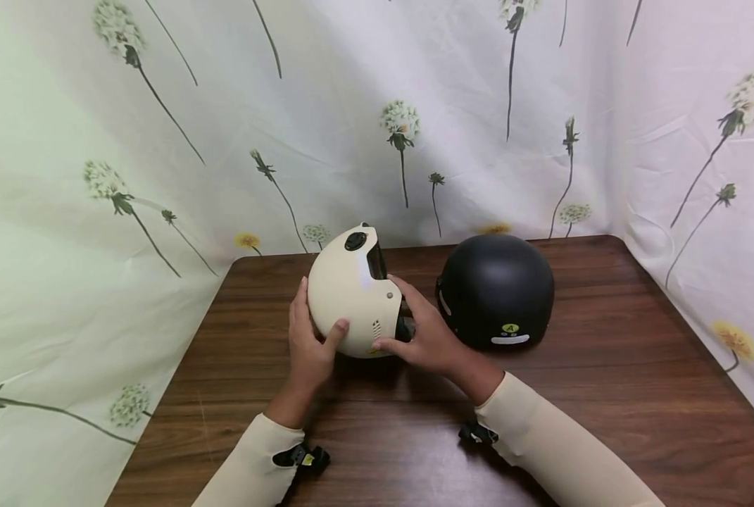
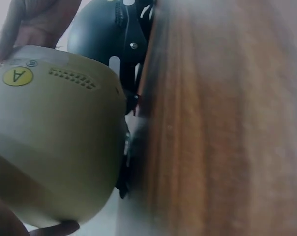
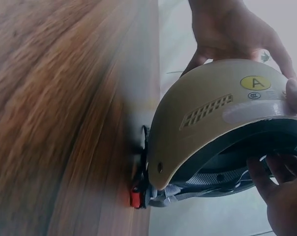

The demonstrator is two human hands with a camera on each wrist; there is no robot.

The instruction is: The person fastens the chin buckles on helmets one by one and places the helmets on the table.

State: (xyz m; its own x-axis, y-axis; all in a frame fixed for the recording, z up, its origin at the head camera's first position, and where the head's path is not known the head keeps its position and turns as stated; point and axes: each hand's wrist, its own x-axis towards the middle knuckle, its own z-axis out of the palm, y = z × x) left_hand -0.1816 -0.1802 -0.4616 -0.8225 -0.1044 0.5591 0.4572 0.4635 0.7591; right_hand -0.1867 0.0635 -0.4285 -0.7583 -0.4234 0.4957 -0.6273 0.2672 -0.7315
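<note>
A cream helmet is held between both hands, tilted so that its opening faces right. My left hand grips the rounded shell on the left, thumb on the near side. At the opening, my right hand pinches the rim: its thumb lies on the outside, and in the right wrist view the fingers reach into the dark lining. A yellow "A" sticker marks the shell near that thumb. Straps with a red buckle hang by the tabletop. Whether the shell touches the table, I cannot tell.
Just right of the cream helmet, a matte black helmet stands on the brown wooden table. Behind and at both sides hangs a white cloth printed with dandelions. Each wrist wears a black strapped device.
</note>
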